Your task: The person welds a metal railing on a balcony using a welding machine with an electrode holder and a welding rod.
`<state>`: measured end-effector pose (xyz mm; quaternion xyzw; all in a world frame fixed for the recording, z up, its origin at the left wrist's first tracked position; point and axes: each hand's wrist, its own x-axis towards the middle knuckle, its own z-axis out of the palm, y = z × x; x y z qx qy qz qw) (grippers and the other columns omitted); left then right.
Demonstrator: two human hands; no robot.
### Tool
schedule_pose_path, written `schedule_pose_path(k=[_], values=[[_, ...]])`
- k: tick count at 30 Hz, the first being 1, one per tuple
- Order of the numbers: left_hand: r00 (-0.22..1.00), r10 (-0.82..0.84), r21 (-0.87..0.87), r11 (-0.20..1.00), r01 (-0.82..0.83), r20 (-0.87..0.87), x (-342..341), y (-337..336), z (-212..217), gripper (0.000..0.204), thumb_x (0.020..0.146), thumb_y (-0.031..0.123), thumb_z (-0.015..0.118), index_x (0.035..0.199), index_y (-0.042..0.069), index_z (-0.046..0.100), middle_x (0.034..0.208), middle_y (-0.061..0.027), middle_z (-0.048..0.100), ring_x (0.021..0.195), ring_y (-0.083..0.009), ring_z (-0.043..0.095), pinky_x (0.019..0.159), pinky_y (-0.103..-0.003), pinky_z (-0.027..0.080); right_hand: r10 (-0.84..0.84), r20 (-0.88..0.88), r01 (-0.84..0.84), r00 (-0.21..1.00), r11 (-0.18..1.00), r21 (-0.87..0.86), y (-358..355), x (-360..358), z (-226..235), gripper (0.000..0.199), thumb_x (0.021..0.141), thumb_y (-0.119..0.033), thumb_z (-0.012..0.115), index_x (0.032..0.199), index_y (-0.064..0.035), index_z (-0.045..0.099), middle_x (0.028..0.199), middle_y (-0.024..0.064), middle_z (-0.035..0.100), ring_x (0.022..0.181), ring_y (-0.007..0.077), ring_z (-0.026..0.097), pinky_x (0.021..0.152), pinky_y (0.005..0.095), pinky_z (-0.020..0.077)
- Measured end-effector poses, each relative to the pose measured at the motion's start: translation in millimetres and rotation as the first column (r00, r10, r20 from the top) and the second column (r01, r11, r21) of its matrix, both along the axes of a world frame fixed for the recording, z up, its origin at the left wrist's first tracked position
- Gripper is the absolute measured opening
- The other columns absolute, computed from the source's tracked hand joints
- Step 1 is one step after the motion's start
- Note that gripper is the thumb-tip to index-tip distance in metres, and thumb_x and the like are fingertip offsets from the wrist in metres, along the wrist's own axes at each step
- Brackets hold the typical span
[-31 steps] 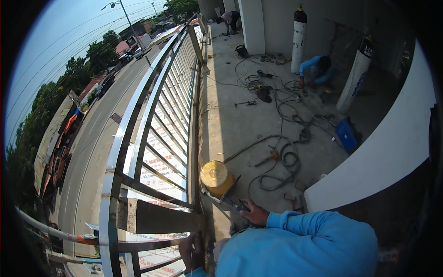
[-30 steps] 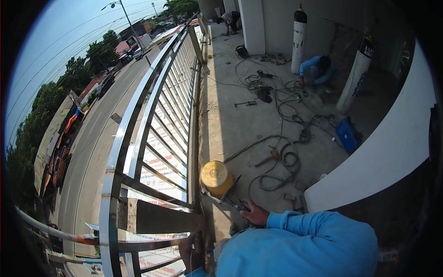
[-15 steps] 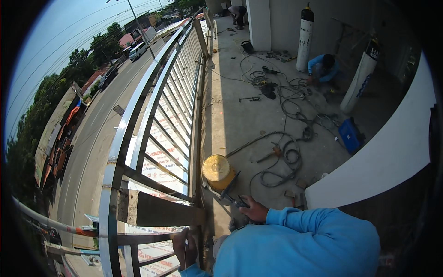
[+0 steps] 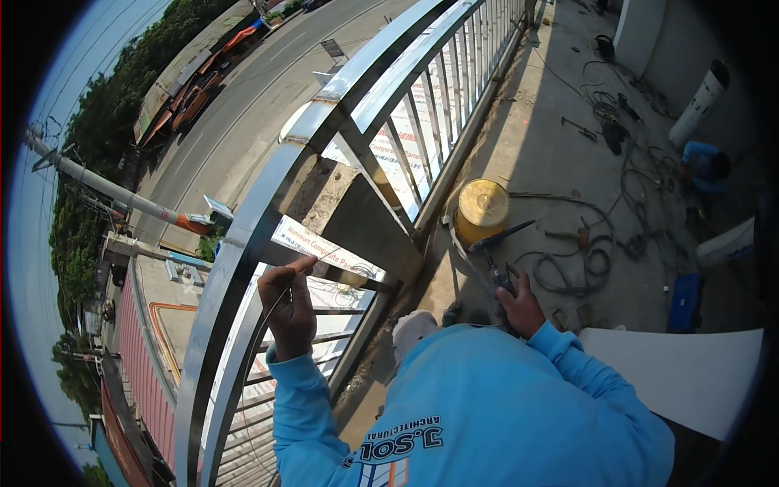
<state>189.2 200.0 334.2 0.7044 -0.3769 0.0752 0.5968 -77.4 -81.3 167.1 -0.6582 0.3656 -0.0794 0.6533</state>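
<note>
My left hand [image 4: 290, 312] is raised beside the metal railing [image 4: 272, 183], thumb and fingers pinched on a thin rod [image 4: 256, 341] that trails down past the wrist. Closed round the handle of a welding torch [image 4: 505, 236] is my right hand [image 4: 521, 304], low over the floor. The torch's long black end points up and right, close to a yellow bucket [image 4: 482, 213]. Just ahead of my left hand, a thick rectangular beam [image 4: 369, 219] with a rough, dirty top meets the railing. Part of the torch handle is hidden by my fingers.
Tangled cables and hoses [image 4: 596, 260] cover the floor to the right, with a hammer-like tool [image 4: 580, 235] among them. Farther right are a blue box [image 4: 686, 300], a white panel [image 4: 690, 365], a gas cylinder [image 4: 699, 105] and a crouching co-worker [image 4: 704, 166]. A road [image 4: 268, 69] lies below, beyond the railing.
My view has swung left and down toward the railing. My left hand has come up from low by the bars, bringing the rod. My right hand keeps its grip on the torch.
</note>
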Motion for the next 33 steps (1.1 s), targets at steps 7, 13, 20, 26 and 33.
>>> schedule_pose_path(k=[7,13,20,26,33], values=[[0.966,0.014,0.045,0.999,-0.026,0.257,109,18,94,0.027,0.106,0.011,0.051,0.13,0.003,0.041,0.098,-0.0137,0.071,0.091,-0.0167,0.066,0.088,-0.029,0.051,0.063,0.173,-0.037,0.983,0.988,-0.148,50,93,44,0.066,0.098,-0.015,0.058,0.154,-0.0082,0.023,0.108,0.0107,0.066,0.077,0.0126,0.06,0.071,0.0319,0.0532],[0.938,-0.205,0.113,0.977,0.18,0.278,195,-31,109,0.022,0.108,0.013,0.046,0.125,0.001,0.05,0.095,-0.0139,0.071,0.087,-0.0179,0.066,0.086,-0.032,0.052,0.021,0.471,0.101,0.882,0.968,-0.232,103,199,96,0.067,0.096,-0.015,0.063,0.152,-0.0066,0.028,0.125,0.0244,0.06,0.106,0.0324,0.067,0.093,0.0407,0.0515],[0.892,-0.436,0.177,0.894,0.413,0.122,242,-98,90,0.018,0.106,0.011,0.051,0.117,-0.001,0.059,0.103,-0.0161,0.073,0.093,-0.0204,0.069,0.091,-0.036,0.052,-0.224,0.702,0.407,0.676,0.908,-0.102,143,292,95,0.067,0.093,-0.005,0.064,0.151,-0.0044,0.03,0.134,0.028,0.053,0.12,0.0408,0.06,0.099,0.0423,0.0485],[0.857,-0.462,0.23,0.881,0.413,0.23,256,-114,60,0.019,0.103,0.004,0.055,0.121,-0.001,0.052,0.105,-0.0159,0.072,0.101,-0.02,0.068,0.094,-0.034,0.051,-0.229,0.723,0.497,0.652,0.849,-0.179,158,312,85,0.065,0.094,-0.002,0.063,0.151,-0.0007,0.032,0.137,0.025,0.054,0.124,0.0328,0.059,0.104,0.037,0.0457],[0.769,-0.627,0.203,0.774,0.599,0.121,260,-120,40,0.021,0.101,0.001,0.054,0.122,-0.002,0.055,0.108,-0.0182,0.068,0.102,-0.022,0.067,0.093,-0.034,0.052,-0.291,0.743,0.526,0.603,0.845,-0.096,163,317,81,0.063,0.092,-0.001,0.065,0.148,-0.0057,0.037,0.127,0.0246,0.06,0.111,0.0409,0.065,0.094,0.0419,0.0534]])
